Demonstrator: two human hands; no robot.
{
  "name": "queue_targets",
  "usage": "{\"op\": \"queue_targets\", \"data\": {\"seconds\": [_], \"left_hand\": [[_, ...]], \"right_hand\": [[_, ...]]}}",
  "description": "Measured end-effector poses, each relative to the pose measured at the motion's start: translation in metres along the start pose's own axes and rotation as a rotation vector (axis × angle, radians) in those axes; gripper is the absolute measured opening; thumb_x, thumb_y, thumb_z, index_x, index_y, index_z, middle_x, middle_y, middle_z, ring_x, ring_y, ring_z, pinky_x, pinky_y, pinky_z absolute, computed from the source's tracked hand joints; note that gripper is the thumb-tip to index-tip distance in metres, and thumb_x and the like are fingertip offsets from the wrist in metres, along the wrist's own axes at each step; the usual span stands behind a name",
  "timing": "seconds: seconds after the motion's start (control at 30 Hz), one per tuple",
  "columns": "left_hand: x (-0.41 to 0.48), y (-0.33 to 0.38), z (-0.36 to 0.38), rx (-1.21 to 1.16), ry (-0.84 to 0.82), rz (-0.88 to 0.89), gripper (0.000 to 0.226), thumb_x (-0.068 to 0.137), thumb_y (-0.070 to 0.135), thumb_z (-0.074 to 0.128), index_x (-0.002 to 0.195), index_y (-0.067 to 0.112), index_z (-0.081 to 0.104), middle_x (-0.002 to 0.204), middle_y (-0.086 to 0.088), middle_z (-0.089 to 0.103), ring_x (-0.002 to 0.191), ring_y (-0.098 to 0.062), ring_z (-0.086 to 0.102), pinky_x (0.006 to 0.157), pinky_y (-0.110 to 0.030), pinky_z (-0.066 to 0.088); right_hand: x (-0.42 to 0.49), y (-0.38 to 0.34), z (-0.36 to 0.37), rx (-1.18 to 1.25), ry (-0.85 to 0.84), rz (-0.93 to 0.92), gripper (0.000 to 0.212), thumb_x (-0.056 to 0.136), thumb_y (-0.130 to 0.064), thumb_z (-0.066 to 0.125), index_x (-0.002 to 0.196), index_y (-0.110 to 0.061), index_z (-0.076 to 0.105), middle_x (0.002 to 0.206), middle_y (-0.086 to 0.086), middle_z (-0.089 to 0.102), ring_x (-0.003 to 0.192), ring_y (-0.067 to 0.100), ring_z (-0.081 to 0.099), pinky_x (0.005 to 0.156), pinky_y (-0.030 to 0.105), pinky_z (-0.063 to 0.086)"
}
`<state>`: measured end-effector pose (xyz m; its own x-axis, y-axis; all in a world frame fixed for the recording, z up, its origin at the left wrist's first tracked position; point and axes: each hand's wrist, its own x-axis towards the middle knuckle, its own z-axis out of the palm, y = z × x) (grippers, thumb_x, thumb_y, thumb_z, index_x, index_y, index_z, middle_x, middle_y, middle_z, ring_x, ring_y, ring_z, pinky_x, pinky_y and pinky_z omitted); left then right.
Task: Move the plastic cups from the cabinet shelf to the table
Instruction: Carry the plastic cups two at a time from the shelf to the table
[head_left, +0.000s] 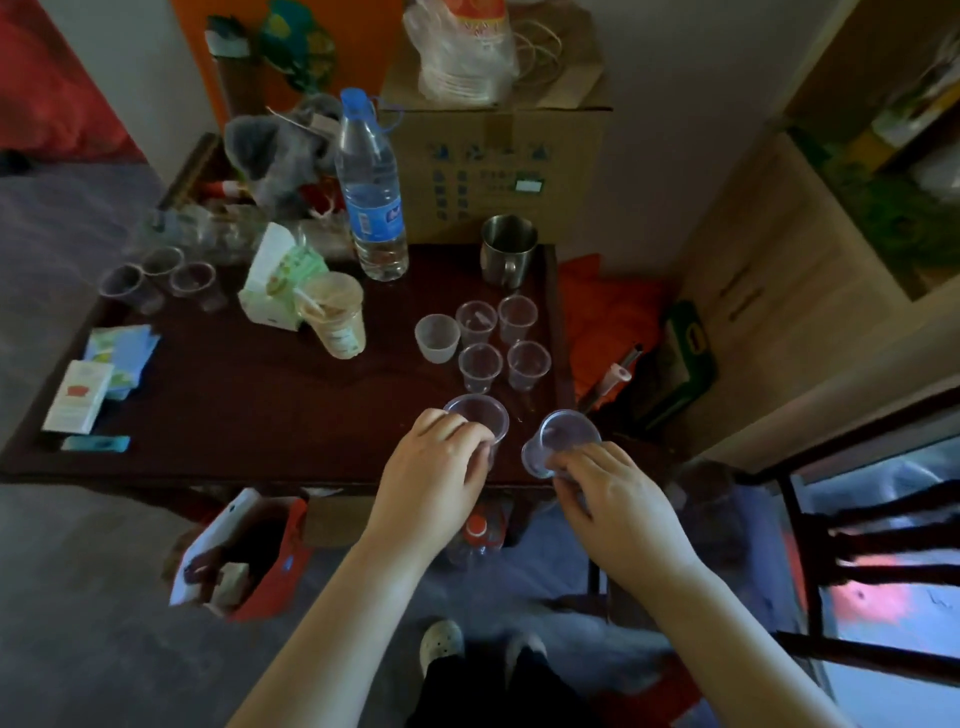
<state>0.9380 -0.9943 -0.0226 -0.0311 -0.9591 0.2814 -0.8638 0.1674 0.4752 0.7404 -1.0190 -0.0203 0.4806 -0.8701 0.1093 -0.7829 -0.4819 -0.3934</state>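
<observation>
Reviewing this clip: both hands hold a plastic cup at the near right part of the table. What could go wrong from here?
1. The cup in the right hand is tilted and sits close to the table edge; set down like that, it may tip or roll off.
2. The left hand cup goes down close to the five standing cups; a careless release could knock them over.

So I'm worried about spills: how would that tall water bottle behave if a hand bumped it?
The water bottle looks tall and narrow, so it may tip. It seems only partly full, probably fairly light. Its blue cap is on, so spilling seems unlikely.
</observation>
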Motion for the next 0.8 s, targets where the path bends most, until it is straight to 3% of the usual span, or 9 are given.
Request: {"op": "queue_targets", "data": {"seconds": [0.2,0.53,0.8], "left_hand": [[0.027,-0.031,0.039,0.012,-0.01,0.03,0.012,0.082,0.013,0.063,0.094,0.013,0.067,0.087,0.002,0.065,0.093,-0.017,0.054,0.08,-0.026,0.049],[0.038,-0.064,0.101,-0.002,-0.15,-0.111,0.012,0.079,0.01,0.066,0.091,0.012,0.068,0.089,0.001,0.065,0.099,-0.015,0.052,0.077,-0.028,0.052],[0.049,-0.068,0.126,-0.026,-0.129,-0.167,0.014,0.078,0.008,0.067,0.091,0.012,0.068,0.091,0.001,0.066,0.101,-0.013,0.05,0.078,-0.024,0.049]], "right_hand": [[0.037,0.034,0.023,-0.015,-0.111,0.016,0.022,0.088,-0.019,0.055,0.108,-0.015,0.062,0.102,-0.001,0.064,0.101,0.019,0.055,0.073,0.035,0.054],[0.089,0.069,0.062,0.045,-0.311,-0.007,0.028,0.091,-0.019,0.05,0.117,-0.013,0.057,0.114,0.003,0.059,0.113,0.02,0.049,0.085,0.033,0.049],[0.107,0.083,0.079,0.039,-0.427,0.008,0.029,0.092,-0.018,0.048,0.119,-0.009,0.053,0.119,0.006,0.055,0.115,0.021,0.045,0.089,0.034,0.046]]}}
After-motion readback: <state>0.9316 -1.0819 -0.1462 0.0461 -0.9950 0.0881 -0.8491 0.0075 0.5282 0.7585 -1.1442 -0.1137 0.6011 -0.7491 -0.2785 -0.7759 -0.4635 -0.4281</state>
